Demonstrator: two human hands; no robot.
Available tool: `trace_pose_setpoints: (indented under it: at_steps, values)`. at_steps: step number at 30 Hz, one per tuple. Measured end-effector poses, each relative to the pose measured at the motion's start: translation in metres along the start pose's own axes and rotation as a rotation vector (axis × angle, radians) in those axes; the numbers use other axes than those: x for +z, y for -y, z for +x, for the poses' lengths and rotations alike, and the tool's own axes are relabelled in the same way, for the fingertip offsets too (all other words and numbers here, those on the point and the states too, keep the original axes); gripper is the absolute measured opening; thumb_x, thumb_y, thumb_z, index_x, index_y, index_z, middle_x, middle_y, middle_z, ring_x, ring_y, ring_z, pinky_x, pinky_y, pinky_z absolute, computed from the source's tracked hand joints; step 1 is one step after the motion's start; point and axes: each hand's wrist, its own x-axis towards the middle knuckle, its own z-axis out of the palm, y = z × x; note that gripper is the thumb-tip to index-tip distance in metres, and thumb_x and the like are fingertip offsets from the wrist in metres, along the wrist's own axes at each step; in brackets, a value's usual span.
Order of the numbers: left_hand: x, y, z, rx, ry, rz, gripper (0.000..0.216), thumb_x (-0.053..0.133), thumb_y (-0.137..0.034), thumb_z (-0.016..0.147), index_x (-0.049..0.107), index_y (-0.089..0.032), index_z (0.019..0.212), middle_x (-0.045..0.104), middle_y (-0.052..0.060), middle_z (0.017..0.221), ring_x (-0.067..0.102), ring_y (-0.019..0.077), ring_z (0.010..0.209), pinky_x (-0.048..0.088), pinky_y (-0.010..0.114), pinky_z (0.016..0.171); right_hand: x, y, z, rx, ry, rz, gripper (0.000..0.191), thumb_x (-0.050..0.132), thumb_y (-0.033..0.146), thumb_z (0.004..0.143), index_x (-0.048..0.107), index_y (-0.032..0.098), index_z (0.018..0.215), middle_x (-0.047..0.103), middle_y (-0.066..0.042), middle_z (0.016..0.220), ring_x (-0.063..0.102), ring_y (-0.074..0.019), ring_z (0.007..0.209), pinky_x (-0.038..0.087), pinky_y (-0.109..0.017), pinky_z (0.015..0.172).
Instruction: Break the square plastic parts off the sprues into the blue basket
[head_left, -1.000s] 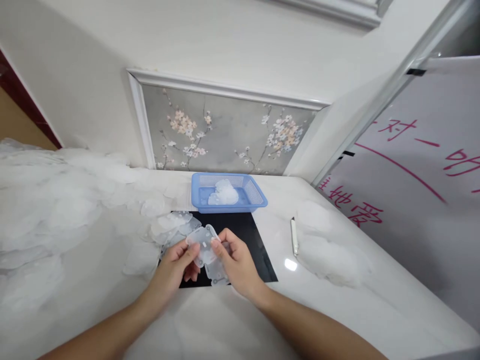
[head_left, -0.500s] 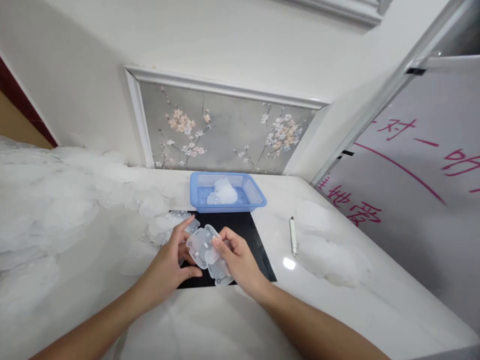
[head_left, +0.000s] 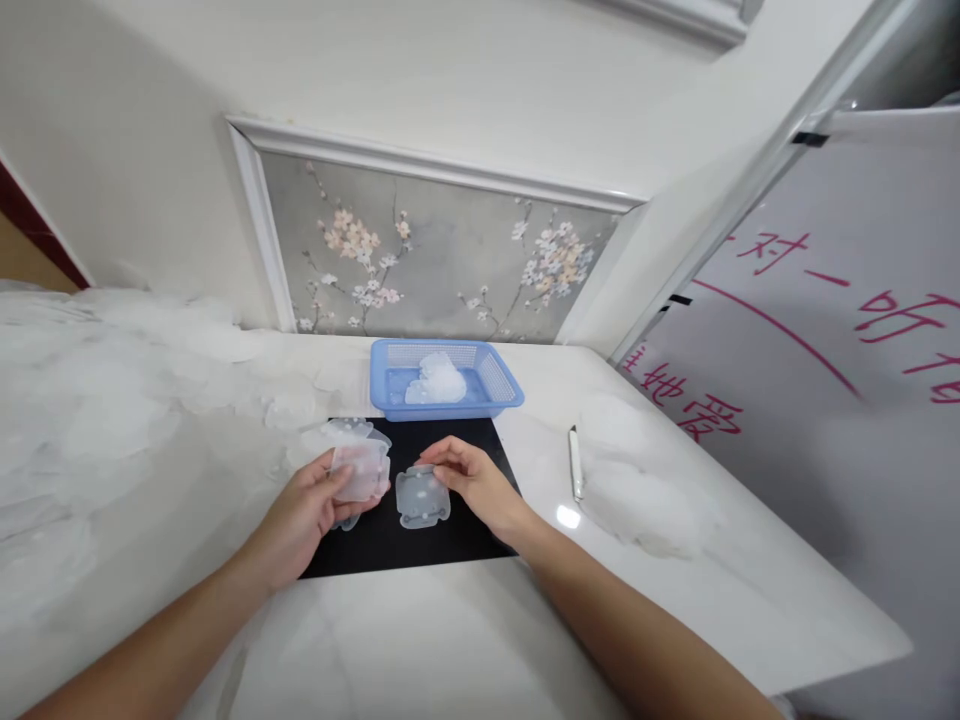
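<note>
Item: left hand (head_left: 311, 500), fingers curled around a translucent, rounded-square soft plastic sheet (head_left: 358, 470), held just above the left edge of a black rectangular mat (head_left: 457, 535). Item: right hand (head_left: 472, 478), fingertips pinched lightly on the far edge of a second translucent rounded plastic piece with small corner tabs (head_left: 423, 496), which lies flat on the mat, just beside the held sheet and apart from it. Handling note, as a judgement: these pieces look thin and floppy, so a light pinch at the rim seems best, with each piece kept flat against the dark mat, where its outline and small holes read clearly; squeezing or dragging would likely crease or slide them. Item: loose stack of similar frosted sheets (head_left: 341, 432), at the mat's far left corner, behind the left hand. Item: blue perforated plastic basket (head_left: 502, 378), touching the mat's far edge, containing a small heap of clear pieces (head_left: 436, 380). Item: slim white pen-like tool (head_left: 574, 462), right of the mat; its type cannot be told. Item: mound of translucent pieces (head_left: 645, 500), just right of that tool. Item: large drift of the same pale pieces (head_left: 97, 400), spread over the left of the table. Surface: glossy white marble-look tabletop (head_left: 420, 640). Room: grey wall panel painted with blossom branches (head_left: 442, 260) in white moulding; whiteboard with red handwriting (head_left: 825, 330) leaning at right.
</note>
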Motion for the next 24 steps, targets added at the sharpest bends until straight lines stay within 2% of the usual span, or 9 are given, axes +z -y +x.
trace_pose_setpoints:
  at_steps: [3, 7, 9, 12, 15, 17, 20, 22, 24]
  values:
    - [0.004, -0.003, -0.002, -0.099, 0.051, -0.123, 0.034, 0.06, -0.04, 0.088, 0.064, -0.015, 0.111, 0.067, 0.012, 0.121, 0.062, 0.0288, 0.113, 0.053, 0.043, 0.096, -0.002, -0.002, 0.001, -0.016, 0.038, -0.076, 0.018, 0.063, 0.022, 0.076, 0.061, 0.02, 0.095, 0.069, -0.004, 0.097, 0.062, -0.0181, 0.087, 0.046, -0.033, 0.077]
    - [0.004, -0.005, -0.002, -0.169, 0.077, -0.188, 0.046, 0.044, -0.05, 0.094, 0.058, -0.014, 0.12, 0.063, 0.014, 0.127, 0.063, 0.029, 0.112, 0.048, 0.046, 0.101, -0.006, -0.006, 0.003, -0.042, 0.041, -0.086, 0.019, 0.051, 0.019, 0.082, 0.063, 0.02, 0.096, 0.069, -0.005, 0.098, 0.064, -0.0185, 0.09, 0.048, -0.037, 0.083]
    - [0.003, -0.006, -0.001, -0.179, 0.077, -0.205, 0.051, 0.038, -0.054, 0.095, 0.058, -0.014, 0.121, 0.062, 0.015, 0.129, 0.065, 0.029, 0.11, 0.047, 0.046, 0.102, -0.009, -0.006, 0.003, -0.09, 0.065, -0.144, 0.024, 0.048, 0.016, 0.081, 0.067, 0.02, 0.095, 0.066, -0.006, 0.11, 0.065, -0.0191, 0.093, 0.05, -0.039, 0.086]
    - [0.001, -0.006, 0.0, -0.197, 0.083, -0.233, 0.057, 0.034, -0.058, 0.094, 0.057, -0.013, 0.122, 0.061, 0.015, 0.13, 0.065, 0.0296, 0.109, 0.045, 0.047, 0.103, -0.01, -0.001, 0.001, -0.173, 0.113, -0.355, 0.02, 0.056, 0.014, 0.079, 0.073, 0.023, 0.087, 0.057, -0.007, 0.13, 0.062, -0.023, 0.104, 0.048, -0.043, 0.091]
    - [0.0, -0.005, 0.0, -0.207, 0.089, -0.257, 0.061, 0.032, -0.061, 0.094, 0.056, -0.013, 0.123, 0.06, 0.016, 0.132, 0.065, 0.0303, 0.108, 0.045, 0.047, 0.102, -0.009, 0.007, -0.003, -0.233, 0.108, -0.469, 0.006, 0.067, 0.02, 0.078, 0.07, 0.024, 0.075, 0.062, -0.005, 0.126, 0.054, -0.0263, 0.115, 0.039, -0.048, 0.1]
    - [-0.001, -0.004, 0.001, -0.206, 0.095, -0.264, 0.062, 0.033, -0.062, 0.093, 0.056, -0.013, 0.123, 0.059, 0.016, 0.133, 0.065, 0.0309, 0.109, 0.045, 0.047, 0.102, -0.007, 0.012, -0.005, -0.216, 0.047, -0.347, 0.014, 0.067, 0.031, 0.082, 0.062, 0.022, 0.073, 0.068, -0.005, 0.109, 0.058, -0.0249, 0.107, 0.042, -0.047, 0.095]
    - [-0.002, -0.002, 0.002, -0.207, 0.127, -0.266, 0.064, 0.035, -0.064, 0.091, 0.055, -0.013, 0.124, 0.058, 0.016, 0.134, 0.064, 0.0319, 0.11, 0.044, 0.047, 0.102, -0.003, 0.013, -0.005, -0.089, -0.046, 0.016, 0.028, 0.064, 0.047, 0.084, 0.052, 0.022, 0.081, 0.067, 0.0, 0.079, 0.063, -0.0186, 0.076, 0.05, -0.038, 0.076]
    - [-0.003, -0.002, 0.001, -0.207, 0.162, -0.258, 0.066, 0.035, -0.065, 0.09, 0.054, -0.013, 0.125, 0.057, 0.015, 0.135, 0.063, 0.0318, 0.112, 0.043, 0.047, 0.103, -0.001, 0.013, -0.005, -0.009, -0.032, 0.193, 0.035, 0.069, 0.05, 0.08, 0.051, 0.022, 0.088, 0.065, 0.002, 0.073, 0.062, -0.0161, 0.066, 0.05, -0.034, 0.068]
    - [-0.002, -0.002, 0.001, -0.205, 0.194, -0.239, 0.066, 0.034, -0.066, 0.091, 0.054, -0.014, 0.126, 0.056, 0.014, 0.137, 0.06, 0.031, 0.116, 0.042, 0.047, 0.104, 0.002, 0.012, -0.004, 0.036, 0.009, 0.279, 0.039, 0.074, 0.049, 0.074, 0.052, 0.021, 0.09, 0.065, 0.001, 0.076, 0.063, -0.0152, 0.066, 0.051, -0.031, 0.067]
